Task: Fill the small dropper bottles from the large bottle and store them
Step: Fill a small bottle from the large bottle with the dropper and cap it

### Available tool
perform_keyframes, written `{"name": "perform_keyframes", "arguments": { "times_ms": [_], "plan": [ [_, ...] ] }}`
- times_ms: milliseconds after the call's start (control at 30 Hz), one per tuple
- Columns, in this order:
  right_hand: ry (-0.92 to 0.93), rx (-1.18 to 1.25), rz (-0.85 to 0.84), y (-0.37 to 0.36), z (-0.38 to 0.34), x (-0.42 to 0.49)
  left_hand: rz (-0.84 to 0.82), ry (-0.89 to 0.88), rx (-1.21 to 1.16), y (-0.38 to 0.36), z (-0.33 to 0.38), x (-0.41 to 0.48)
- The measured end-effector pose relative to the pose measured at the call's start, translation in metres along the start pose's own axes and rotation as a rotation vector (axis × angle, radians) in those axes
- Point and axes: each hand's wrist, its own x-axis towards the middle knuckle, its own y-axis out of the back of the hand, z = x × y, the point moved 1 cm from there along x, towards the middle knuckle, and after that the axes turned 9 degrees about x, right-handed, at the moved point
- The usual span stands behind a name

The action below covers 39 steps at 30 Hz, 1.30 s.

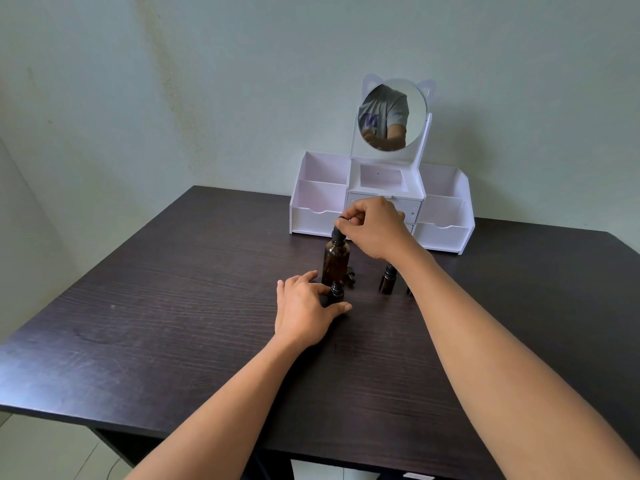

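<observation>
A large amber bottle stands upright in the middle of the dark table. My right hand pinches the black dropper top at its neck from above. Just in front of it, my left hand grips a small dark dropper bottle standing on the table, thumb and fingers around its base. A second small dropper bottle stands to the right, partly behind my right forearm. Another small dark object shows at the edge of that forearm, mostly hidden.
A white organizer with open side compartments, small middle drawers and a round cat-eared mirror stands at the back of the table against the wall. A small dark piece lies behind the large bottle.
</observation>
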Motion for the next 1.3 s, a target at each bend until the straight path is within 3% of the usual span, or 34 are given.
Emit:
{"name": "perform_keyframes", "arguments": {
  "times_ms": [667, 1300],
  "plan": [
    [0.19, 0.174, 0.259, 0.06, -0.038, -0.001, -0.002, 0.002, -0.003, 0.001, 0.0, -0.001],
    [0.153, 0.09, 0.139, 0.037, -0.024, -0.047, 0.006, 0.008, 0.015, 0.0, 0.0, 0.002]
  ]
}}
